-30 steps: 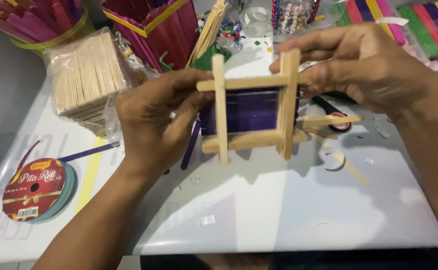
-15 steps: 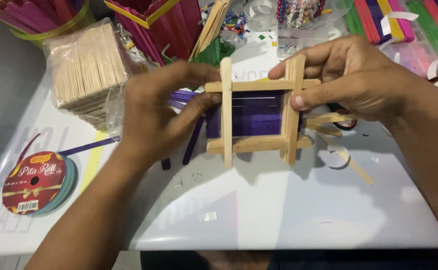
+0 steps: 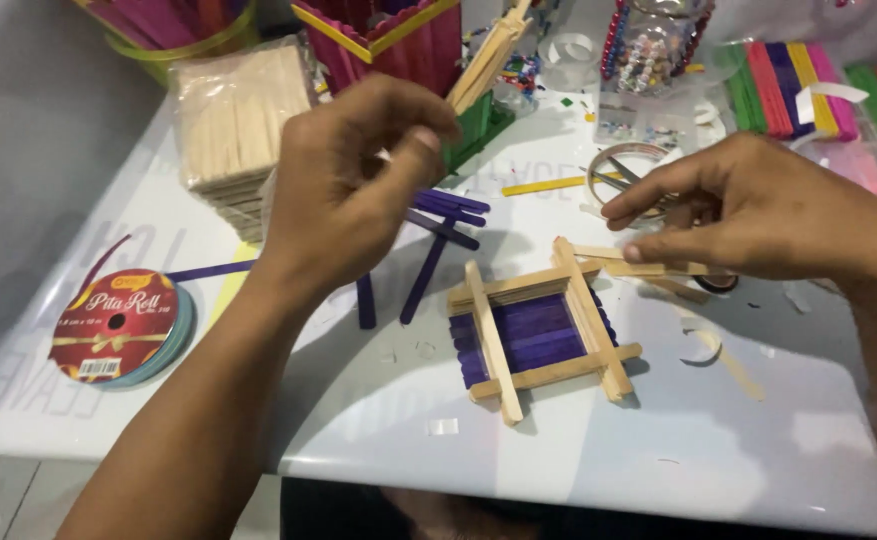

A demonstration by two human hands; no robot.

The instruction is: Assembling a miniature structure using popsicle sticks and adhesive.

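A square frame of plain wooden craft sticks (image 3: 543,335) over a purple stick base lies flat on the white desk (image 3: 658,450), free of both hands. The left hand (image 3: 353,190) hangs above the desk to the frame's upper left, fingers curled with the thumb drawn toward them; whether it pinches anything cannot be told. The right hand (image 3: 758,205) hovers just beyond the frame's upper right corner, its fingertips pinched on a plain wooden stick (image 3: 648,267) that lies level, near that corner. Loose purple sticks (image 3: 433,235) lie scattered between the left hand and the frame. A stack of plain sticks (image 3: 233,115) stands at the desk's far left, a red ribbon spool (image 3: 118,325) lies at its near left edge, and bundles of coloured sticks (image 3: 808,85) sit at the far right.
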